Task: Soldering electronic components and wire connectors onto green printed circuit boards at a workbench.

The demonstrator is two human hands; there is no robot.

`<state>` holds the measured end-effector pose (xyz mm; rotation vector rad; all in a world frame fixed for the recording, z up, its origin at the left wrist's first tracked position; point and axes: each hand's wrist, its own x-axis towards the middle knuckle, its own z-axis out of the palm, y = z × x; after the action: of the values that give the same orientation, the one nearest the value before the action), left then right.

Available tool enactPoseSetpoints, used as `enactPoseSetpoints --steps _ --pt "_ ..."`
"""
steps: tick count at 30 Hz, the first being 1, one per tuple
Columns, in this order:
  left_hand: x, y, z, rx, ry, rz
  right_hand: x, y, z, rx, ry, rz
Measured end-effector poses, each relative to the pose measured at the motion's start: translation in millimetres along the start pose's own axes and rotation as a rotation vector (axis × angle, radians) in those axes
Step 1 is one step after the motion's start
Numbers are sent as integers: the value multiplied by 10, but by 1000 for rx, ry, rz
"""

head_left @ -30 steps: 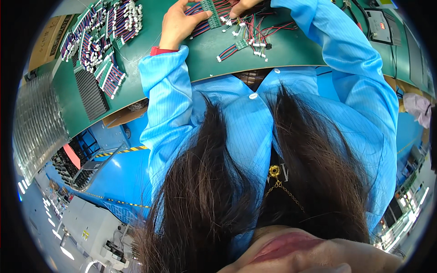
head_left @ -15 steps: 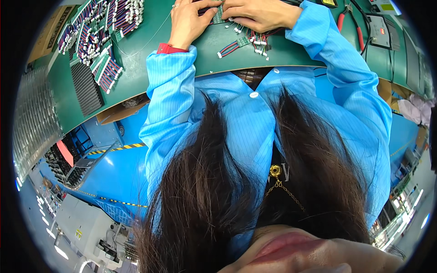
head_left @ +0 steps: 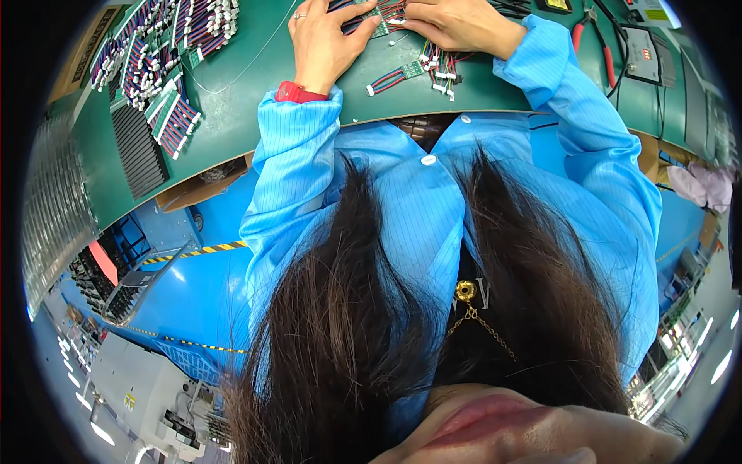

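At the top of the view, my left hand (head_left: 328, 45) holds a small green circuit board (head_left: 379, 29) between thumb and fingers. Red, black and blue wires run from that board toward my right hand (head_left: 464, 25). Its thumb and index finger are pinched on the wire ends (head_left: 396, 11); the fingertips are partly hidden. Just below the hands lies a smaller green board (head_left: 413, 70) with a short wire cable attached. Beside it sits a bunch of loose cables with white connectors (head_left: 444, 75).
Many wired boards (head_left: 147, 62) are heaped at the left of the green table (head_left: 232, 124), beside a black ridged tray (head_left: 139, 151). To the right lie red-handled pliers (head_left: 609, 66) and a device with a lit display (head_left: 643, 54). A thin pale wire (head_left: 259, 56) curves near my left hand.
My right hand has shifted right, away from the left one, and more wires show between them. My left forearm has moved slightly right, with its hand still on the circuit board.
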<state>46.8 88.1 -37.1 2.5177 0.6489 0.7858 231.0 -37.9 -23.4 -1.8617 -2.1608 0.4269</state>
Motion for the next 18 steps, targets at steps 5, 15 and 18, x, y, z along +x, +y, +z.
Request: enactPoseSetpoints --steps 5,15,18 --pt "-42 -84 -29 -82 26 66 46 -184 -80 308 92 9" --pt "-17 -63 -22 -75 -16 68 94 -36 -90 308 -34 -26" --pt "-28 -47 -82 -59 -38 53 103 -42 -186 218 -108 -1"
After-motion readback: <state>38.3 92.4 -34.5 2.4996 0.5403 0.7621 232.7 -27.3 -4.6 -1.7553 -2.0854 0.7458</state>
